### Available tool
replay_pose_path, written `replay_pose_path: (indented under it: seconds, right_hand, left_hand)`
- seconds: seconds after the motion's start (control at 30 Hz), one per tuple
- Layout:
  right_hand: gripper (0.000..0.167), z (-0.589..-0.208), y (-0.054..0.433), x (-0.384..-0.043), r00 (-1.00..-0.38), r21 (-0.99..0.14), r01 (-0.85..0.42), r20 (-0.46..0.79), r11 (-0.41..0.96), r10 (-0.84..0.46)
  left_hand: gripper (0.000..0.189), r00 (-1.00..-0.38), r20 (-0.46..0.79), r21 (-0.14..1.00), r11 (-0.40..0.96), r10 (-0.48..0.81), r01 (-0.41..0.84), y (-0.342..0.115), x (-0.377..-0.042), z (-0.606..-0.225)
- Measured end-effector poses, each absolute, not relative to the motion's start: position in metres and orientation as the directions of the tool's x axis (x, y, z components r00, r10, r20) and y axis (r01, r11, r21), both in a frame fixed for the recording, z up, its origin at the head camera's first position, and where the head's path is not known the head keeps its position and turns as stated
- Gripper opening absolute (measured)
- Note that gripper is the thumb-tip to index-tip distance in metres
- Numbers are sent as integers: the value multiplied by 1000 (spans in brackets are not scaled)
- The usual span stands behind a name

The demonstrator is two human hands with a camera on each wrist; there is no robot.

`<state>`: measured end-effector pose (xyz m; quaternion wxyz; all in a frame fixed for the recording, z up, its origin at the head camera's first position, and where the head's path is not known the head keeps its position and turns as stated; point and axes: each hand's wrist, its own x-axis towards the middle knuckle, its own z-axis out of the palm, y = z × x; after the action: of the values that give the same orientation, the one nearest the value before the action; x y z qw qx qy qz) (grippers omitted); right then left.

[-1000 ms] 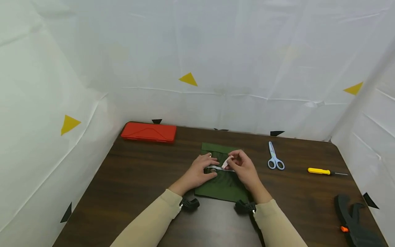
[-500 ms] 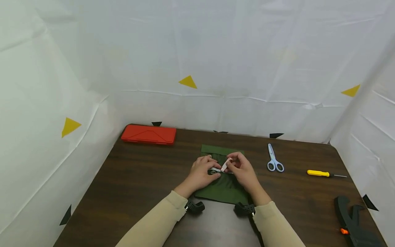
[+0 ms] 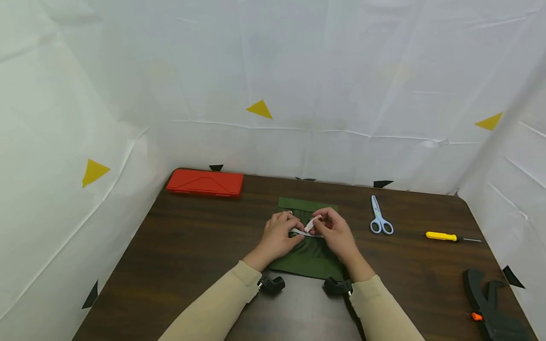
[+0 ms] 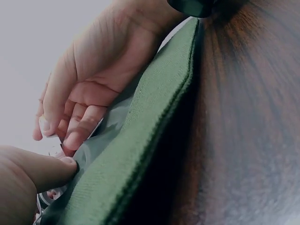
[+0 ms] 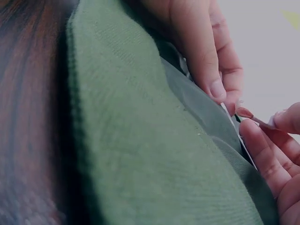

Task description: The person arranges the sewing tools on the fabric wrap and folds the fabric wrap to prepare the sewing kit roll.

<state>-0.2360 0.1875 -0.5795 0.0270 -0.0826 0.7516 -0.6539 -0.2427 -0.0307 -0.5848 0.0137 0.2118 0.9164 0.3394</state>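
A green cloth piece [image 3: 304, 265] lies on the table, crossed by a narrow white strip [image 3: 298, 232]. My left hand [image 3: 277, 234] is over its left side, thumb and fingertips pinching around the strip; a dark ringed object partly shows beneath those fingers. My right hand [image 3: 337, 234] pinches a small, flat, pale piece [image 3: 313, 223] between thumb and fingers, its lower end at the strip. From the right wrist view, the piece [image 5: 246, 112] looks brownish and shiny at its tip, close to the left fingertips. Its exact kind cannot be told.
A red case [image 3: 205, 183] sits at the back left of the dark wooden table [image 3: 192, 237]. To the right are light-blue scissors [image 3: 378, 215], a yellow-handled screwdriver [image 3: 443, 236] and a black clamp-like tool [image 3: 490, 308]. White sheeting [image 3: 320, 71] walls the back and sides.
My left hand has shifted slightly right, bringing its thumb and fingertips closer together at the strip. The pale piece has tilted a little in my right hand, still held at the strip.
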Motion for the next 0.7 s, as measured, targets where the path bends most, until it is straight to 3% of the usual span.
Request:
replay_pose_path:
  seconds: [0.7]
  right_hand:
    - [32,-580,190,-239,-977,-974,-143,110,177,-183]
  left_hand:
    - [3,-912,154,639,665,381,386,-28,-244,-586]
